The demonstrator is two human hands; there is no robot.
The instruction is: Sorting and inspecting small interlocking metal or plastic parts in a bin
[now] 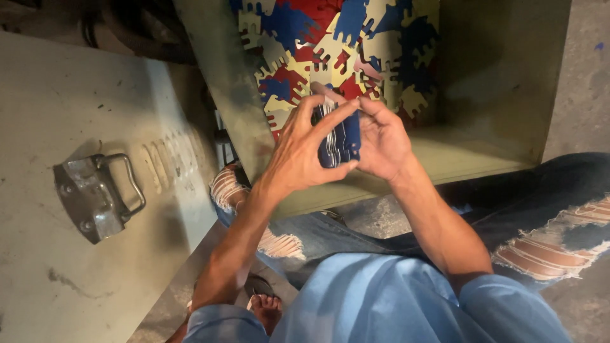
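Blue stack: dark blue flat puzzle-like pieces, being squared up.
Left hand: fingers wrapping the stack.
Right hand: cupping behind.
Bin: coloured pieces lying far.
Next: needs firm, even grip.

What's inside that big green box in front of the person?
The box holds a heap of flat red, blue and yellow puzzle-like pieces. Both hands cover part of the heap; its bottom cannot be seen.
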